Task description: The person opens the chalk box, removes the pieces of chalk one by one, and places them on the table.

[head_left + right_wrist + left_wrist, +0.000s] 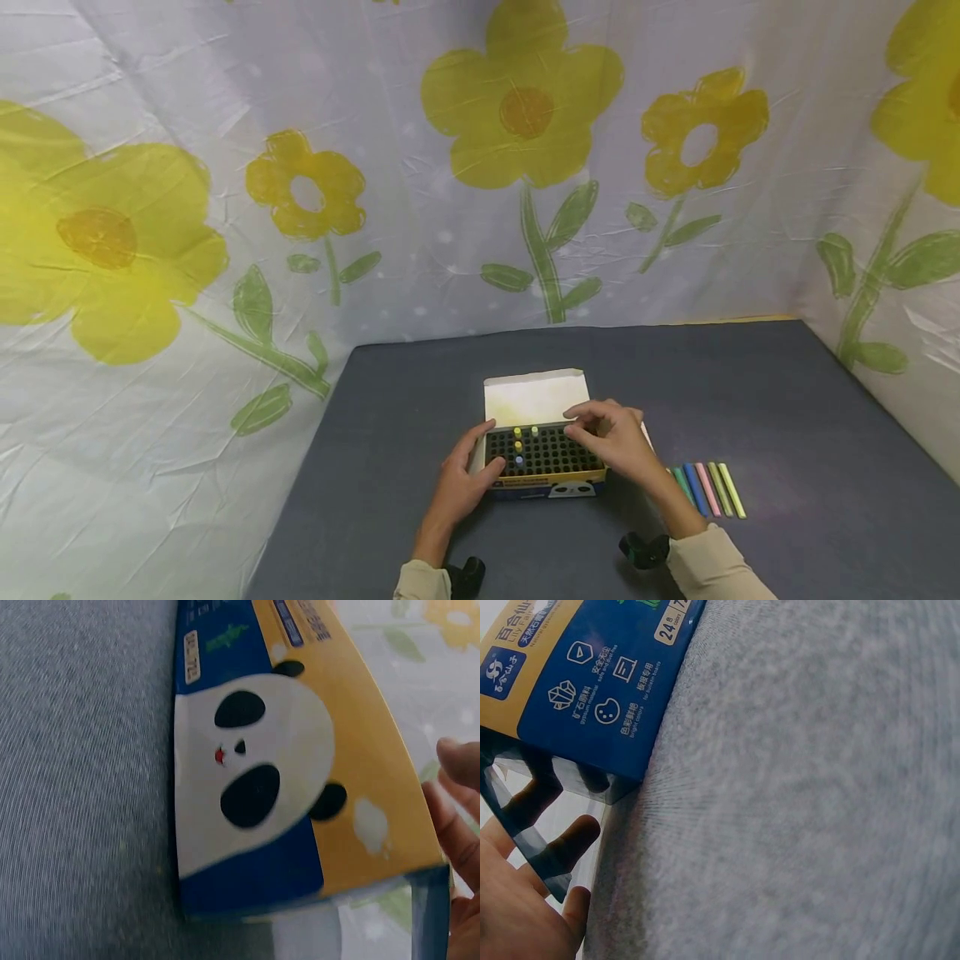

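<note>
A chalk box (546, 482) with a panda on its blue and yellow front stands on the table, its white lid (536, 398) raised at the back. Inside is a dark holder (558, 454) full of round holes; several chalk sticks (518, 447) poke up near its left side. My left hand (457, 483) grips the box's left end, thumb at the front edge, fingers by the side flap (526, 838). Over the holder's right back part is my right hand (617, 437), thumb and fingers bent close together; I cannot tell whether they pinch anything.
Several chalk sticks (702, 489) in green, blue, pink and yellow-green lie side by side on the dark grey table (817, 467), right of the box. A flower-printed curtain (420, 275) hangs behind and at both sides.
</note>
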Tool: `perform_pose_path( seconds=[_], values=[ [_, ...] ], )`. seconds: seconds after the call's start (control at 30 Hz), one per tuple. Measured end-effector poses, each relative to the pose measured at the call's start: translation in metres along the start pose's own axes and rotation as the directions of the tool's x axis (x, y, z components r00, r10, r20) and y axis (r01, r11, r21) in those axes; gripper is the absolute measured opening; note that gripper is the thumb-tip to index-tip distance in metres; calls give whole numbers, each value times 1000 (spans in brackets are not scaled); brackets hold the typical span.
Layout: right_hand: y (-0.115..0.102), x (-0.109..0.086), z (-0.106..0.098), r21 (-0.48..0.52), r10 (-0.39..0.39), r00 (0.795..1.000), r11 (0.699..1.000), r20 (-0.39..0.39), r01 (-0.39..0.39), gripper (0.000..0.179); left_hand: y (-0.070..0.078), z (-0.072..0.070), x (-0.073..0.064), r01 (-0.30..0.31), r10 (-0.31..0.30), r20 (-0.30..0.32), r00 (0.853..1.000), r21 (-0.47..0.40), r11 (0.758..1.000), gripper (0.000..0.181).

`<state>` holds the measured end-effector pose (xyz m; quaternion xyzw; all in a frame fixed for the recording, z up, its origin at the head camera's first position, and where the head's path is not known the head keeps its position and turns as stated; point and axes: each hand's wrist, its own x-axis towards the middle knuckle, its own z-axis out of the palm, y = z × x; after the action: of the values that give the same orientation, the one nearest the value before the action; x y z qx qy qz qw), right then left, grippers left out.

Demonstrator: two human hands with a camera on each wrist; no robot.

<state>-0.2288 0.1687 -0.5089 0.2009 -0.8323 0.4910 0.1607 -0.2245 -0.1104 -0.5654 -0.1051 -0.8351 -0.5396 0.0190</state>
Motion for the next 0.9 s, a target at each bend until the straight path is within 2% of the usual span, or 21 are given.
perform_pose_path(
  seconds=[0.37,0.53,0.9],
  values=[
    [-10,6,25,-154,14,1000,988,-20,-17,18,-2,0,1,-3,3,-3,1000,2,1000,59],
    [-15,8,36,-263,-17,998,965,-56,2,14,-1,-1,0,-6,6,2,1000,-8,1000,59],
    [-23,9,54,-431,28,993,899,-114,-75,11,0,0,1,-5,5,-3,1000,-24,1000,58]
  ],
)
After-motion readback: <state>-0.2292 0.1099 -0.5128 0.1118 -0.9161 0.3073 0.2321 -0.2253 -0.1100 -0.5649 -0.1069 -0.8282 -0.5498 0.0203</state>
